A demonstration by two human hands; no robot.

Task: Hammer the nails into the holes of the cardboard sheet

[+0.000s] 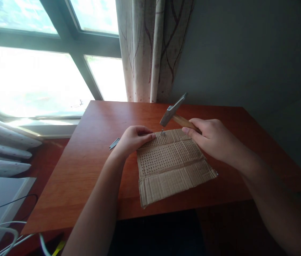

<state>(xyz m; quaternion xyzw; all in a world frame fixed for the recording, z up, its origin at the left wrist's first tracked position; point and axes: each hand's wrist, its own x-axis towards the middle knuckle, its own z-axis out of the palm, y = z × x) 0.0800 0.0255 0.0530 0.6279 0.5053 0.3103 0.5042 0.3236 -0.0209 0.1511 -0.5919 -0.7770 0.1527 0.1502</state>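
Observation:
My right hand (pixel 210 137) is wrapped round the wooden handle of a hammer (pixel 179 119). The hammer's metal head is raised just above a few small nails (pixel 162 132) that stand at the far edge of a cardboard sheet (pixel 163 160). Rows of small holes cover much of this brown, creased sheet, which lies slightly askew. At its far left corner my left hand (pixel 137 138) grips the edge, thumb on top and the other fingers partly hidden. Several loose nails (pixel 114 143) lie on the table left of that hand.
The reddish wooden table (pixel 86 170) reaches to a window (pixel 27 81) and a patterned curtain (pixel 145 53) at the back. A grey wall (pixel 233 53) rises at the right. Cables (pixel 3 231) hang at the lower left, beside the table.

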